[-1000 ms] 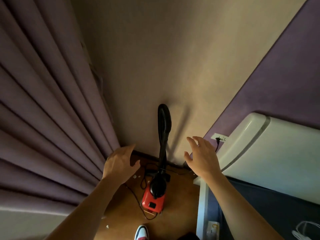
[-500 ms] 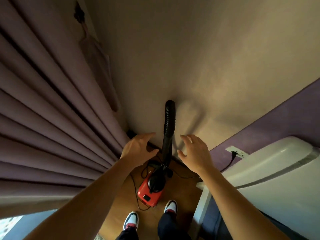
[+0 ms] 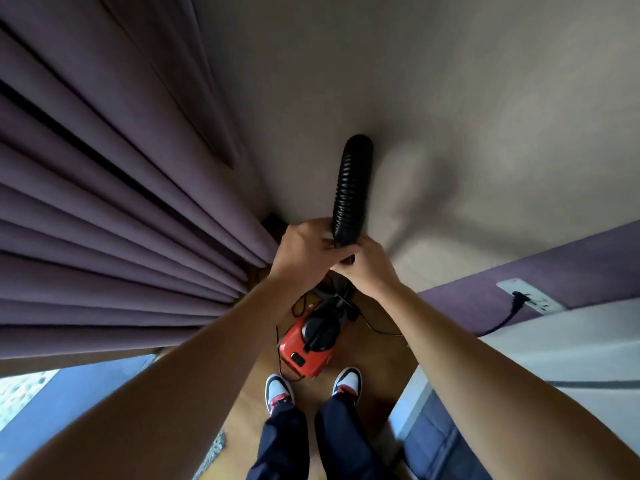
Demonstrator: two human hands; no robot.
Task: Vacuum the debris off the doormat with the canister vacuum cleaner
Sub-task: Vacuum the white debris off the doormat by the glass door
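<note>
A red canister vacuum cleaner (image 3: 306, 349) with a black top stands on the wooden floor just ahead of my shoes. Its black ribbed hose (image 3: 351, 188) rises upright against the beige wall. My left hand (image 3: 304, 249) grips the hose from the left at its lower part. My right hand (image 3: 367, 268) grips it from the right, just below and touching the left hand. A grey patch that may be the doormat's edge (image 3: 213, 450) shows at the bottom; debris on it cannot be made out.
Purple curtains (image 3: 114, 216) hang close on the left. A white appliance (image 3: 561, 355) stands at the right. A black plug sits in a wall socket (image 3: 528, 299), its cord (image 3: 381, 329) trailing over the floor to the vacuum. My shoes (image 3: 278, 391) stand behind it.
Both hands, open and apart on either side of the hose before, have closed around it. I have stepped closer, so my shoes and the vacuum now lie lower in view.
</note>
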